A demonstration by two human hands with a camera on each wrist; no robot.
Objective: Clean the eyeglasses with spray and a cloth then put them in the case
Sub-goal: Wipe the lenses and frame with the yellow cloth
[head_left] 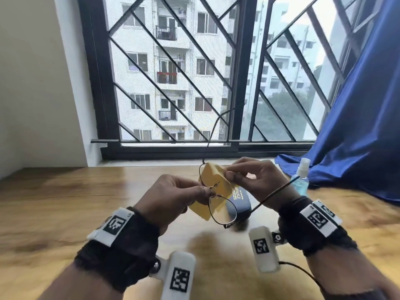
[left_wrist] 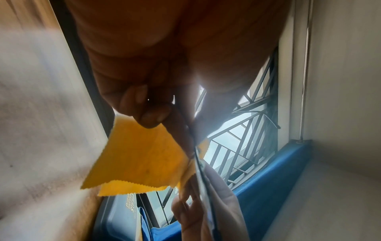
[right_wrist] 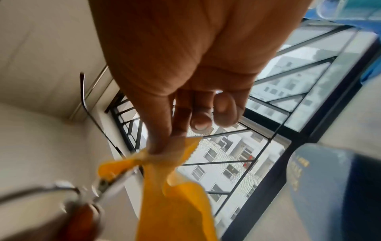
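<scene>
Above the table (head_left: 65, 213) | left hand (head_left: 173, 195) pinches eyeglasses (head_left: 216, 200) at bridge | right hand (head_left: 257, 178) pinches cloth (head_left: 214, 176) round upper lens, frame's length upright

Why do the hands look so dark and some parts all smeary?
Left wrist view: bright window behind, so the left hand is shadowed; the wall is streaked. Right wrist view: the eyeglasses blur up close. Head view: the table smears at the edges.
</scene>
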